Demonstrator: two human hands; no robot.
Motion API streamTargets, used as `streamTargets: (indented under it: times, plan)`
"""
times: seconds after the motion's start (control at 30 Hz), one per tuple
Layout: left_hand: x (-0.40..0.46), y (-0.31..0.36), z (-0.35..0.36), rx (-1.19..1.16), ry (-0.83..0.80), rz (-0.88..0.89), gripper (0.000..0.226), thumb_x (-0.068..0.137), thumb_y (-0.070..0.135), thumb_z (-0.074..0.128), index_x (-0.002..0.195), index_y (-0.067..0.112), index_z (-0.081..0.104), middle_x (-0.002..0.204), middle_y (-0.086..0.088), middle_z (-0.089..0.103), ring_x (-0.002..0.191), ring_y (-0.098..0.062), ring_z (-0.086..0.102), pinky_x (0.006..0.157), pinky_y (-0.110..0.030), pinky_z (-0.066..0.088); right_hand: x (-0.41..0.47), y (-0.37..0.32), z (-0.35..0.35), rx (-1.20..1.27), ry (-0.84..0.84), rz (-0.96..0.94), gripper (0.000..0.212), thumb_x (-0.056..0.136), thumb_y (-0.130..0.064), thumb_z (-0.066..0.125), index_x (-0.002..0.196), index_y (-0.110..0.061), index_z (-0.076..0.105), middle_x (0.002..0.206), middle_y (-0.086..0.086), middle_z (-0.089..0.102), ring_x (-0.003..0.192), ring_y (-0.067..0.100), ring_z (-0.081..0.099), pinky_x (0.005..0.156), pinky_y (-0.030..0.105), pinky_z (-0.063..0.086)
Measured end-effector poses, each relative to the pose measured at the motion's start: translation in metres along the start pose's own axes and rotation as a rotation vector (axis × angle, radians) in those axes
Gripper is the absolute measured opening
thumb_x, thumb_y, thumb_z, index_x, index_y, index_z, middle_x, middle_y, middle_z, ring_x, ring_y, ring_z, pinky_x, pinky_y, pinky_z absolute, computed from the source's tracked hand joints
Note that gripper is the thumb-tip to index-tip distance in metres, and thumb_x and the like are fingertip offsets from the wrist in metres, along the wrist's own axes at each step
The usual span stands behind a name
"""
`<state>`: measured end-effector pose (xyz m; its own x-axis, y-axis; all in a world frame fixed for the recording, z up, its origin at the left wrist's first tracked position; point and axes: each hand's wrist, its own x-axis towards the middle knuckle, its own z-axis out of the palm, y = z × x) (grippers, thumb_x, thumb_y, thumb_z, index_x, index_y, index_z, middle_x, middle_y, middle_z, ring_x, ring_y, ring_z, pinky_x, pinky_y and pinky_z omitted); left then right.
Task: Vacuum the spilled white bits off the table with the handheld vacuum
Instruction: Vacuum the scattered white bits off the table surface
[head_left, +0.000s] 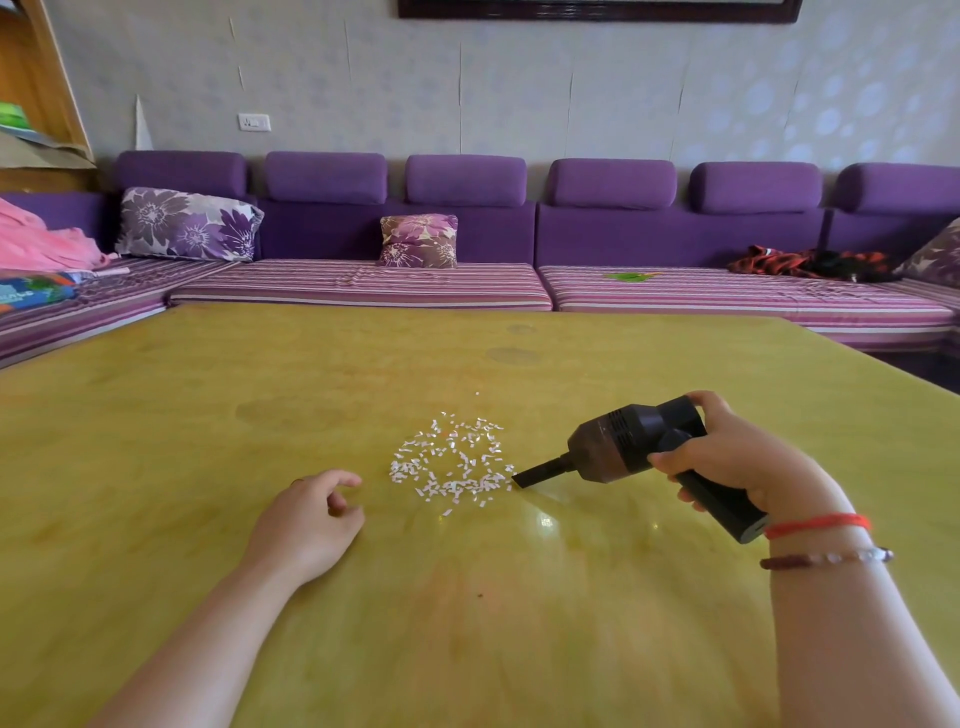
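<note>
Right hand (737, 462) grips the handheld vacuum (639, 452), nozzle approx. touching the white bits (452, 462) on the table (208, 415); left hand (306, 519) rests loosely curled, holding nothing.

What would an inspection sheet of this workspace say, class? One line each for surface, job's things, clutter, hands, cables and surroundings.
Surface: yellow-green table, glossy, with faint ring stains near the far edge.
Job's things: white bits lie in a loose patch at the table's middle; black handheld vacuum has its narrow nozzle tip at the patch's right edge.
Clutter: nothing seen on the table beyond the bits.
Hands: right hand grips the vacuum's handle; left hand rests on the table left of the bits, fingers loosely curled, holding nothing.
Cables: nothing seen.
Surroundings: purple sofa with striped seats behind the table, floral cushions, pink cloth at left, wall socket.
</note>
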<state>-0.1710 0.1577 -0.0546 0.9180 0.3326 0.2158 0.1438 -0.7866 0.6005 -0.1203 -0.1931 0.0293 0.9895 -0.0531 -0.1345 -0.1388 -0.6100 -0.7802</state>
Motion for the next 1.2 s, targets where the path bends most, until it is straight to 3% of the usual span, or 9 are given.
streamTargets:
  times: [1.2]
  plan:
    - [0.0001,0.0006,-0.0004,0.007,0.001,0.001,0.029,0.083,0.021,0.060,0.111,0.026,0.062,0.079,0.010,0.054,0.078,-0.017,0.052,0.068,-0.026,0.036,0.0026,0.0024,-0.0026,0.004,0.045,0.024,0.071,0.079,-0.003,0.066,0.134,-0.024,0.026,0.083,0.017,0.061,0.059,0.027,0.063,0.051,0.036,0.053]
